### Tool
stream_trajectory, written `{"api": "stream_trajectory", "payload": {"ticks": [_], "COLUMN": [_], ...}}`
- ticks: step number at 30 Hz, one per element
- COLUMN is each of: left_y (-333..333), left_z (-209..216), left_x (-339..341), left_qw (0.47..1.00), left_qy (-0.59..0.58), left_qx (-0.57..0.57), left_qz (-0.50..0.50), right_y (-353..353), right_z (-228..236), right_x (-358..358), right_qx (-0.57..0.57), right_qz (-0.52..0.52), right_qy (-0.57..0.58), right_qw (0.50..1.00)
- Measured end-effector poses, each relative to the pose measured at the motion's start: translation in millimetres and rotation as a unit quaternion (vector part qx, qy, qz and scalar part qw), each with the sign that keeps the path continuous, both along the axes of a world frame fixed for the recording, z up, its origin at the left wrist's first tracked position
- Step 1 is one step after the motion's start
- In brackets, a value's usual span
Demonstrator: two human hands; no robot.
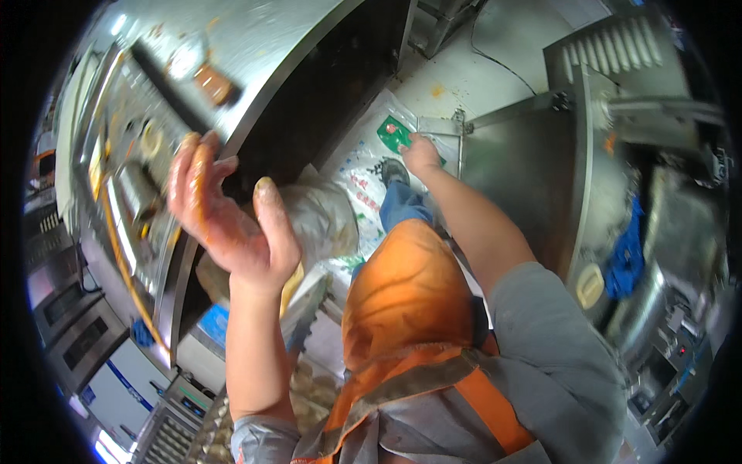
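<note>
My left hand (232, 213) is raised over the edge of the steel counter (267, 58), its fingers apart and smeared with a wet orange coating. Nothing is in it. Low down and farther forward, my right hand (422, 155) has its fingers closed on the edge of a green packet (393, 133) with a small red mark. Under that packet lies white printed plastic sheeting (363, 182), beside my dark shoe (393, 172). The counter near my left hand carries a long dark object (166, 89) and a brown item (214, 85), both blurred.
A steel cylinder (137, 189) lies among utensils on the left. A whitish sack (325, 220) stands below the counter. To the right are a steel cabinet panel (518, 158), a blue cloth (624, 255) and a pale oval piece (590, 284). A slatted metal unit (618, 48) stands at the far right.
</note>
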State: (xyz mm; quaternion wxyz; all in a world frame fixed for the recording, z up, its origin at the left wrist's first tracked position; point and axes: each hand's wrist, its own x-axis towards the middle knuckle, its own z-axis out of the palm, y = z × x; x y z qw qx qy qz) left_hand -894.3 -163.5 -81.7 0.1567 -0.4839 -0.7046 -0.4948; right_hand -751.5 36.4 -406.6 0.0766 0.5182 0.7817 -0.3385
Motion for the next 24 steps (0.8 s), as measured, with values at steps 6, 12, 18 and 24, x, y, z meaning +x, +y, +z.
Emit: {"api": "stream_trajectory", "payload": {"ticks": [6,12,18,24], "left_y": [57,15,17,23], "left_z": [-55,-136,-245,-279], "left_x": [-53,-21,-10,-9], "left_qw": [0.988,0.982,0.952,0.865], "left_qy": [0.136,0.102,-0.049,-0.208], "left_qx": [-0.075,-0.125,-0.282,-0.408], "left_qz": [0.000,0.098,0.108,0.205], "right_y": [74,122,161,196], "right_z": [-129,-261,-360,-408], "right_x": [-82,-143,-231,-334], "right_qx": [0.001,0.111,0.150,0.216], "right_qz": [0.084,0.203,0.273,0.261], "right_qy": [0.021,0.039,0.028,0.035], "right_qw": [0.996,0.972,0.950,0.940]}}
